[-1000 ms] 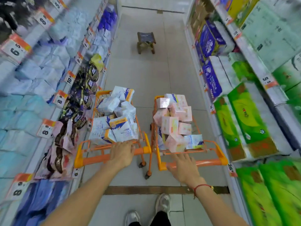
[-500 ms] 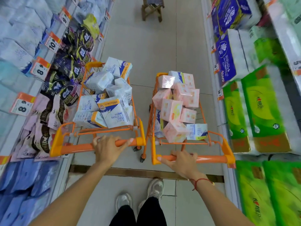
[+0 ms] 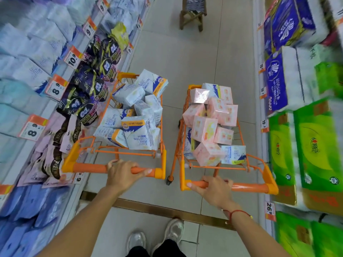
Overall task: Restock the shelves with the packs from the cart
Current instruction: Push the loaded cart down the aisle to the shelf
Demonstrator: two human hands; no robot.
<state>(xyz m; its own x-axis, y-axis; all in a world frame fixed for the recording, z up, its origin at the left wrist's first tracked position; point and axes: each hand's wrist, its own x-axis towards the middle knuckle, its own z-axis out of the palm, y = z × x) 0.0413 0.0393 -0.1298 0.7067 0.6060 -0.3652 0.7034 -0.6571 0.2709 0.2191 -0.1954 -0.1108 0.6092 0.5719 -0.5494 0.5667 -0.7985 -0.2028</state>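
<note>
Orange carts side by side — left hand (image 3: 124, 174) gripped left handle (image 3: 89, 168), right hand (image 3: 216, 190) gripped right handle (image 3: 248, 187), fingers curled round.

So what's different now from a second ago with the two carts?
Both hands closed round the handles: the left hand now grips the left cart, the right hand the right cart. Both carts rolled forward along the aisle towards the wooden stool. The blue-white packs and pink packs stayed piled as before.

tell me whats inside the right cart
The right cart holds a heap of pink packs, plus a few white-and-blue packs at its edges. Whatever lies beneath the heap is covered.
</note>
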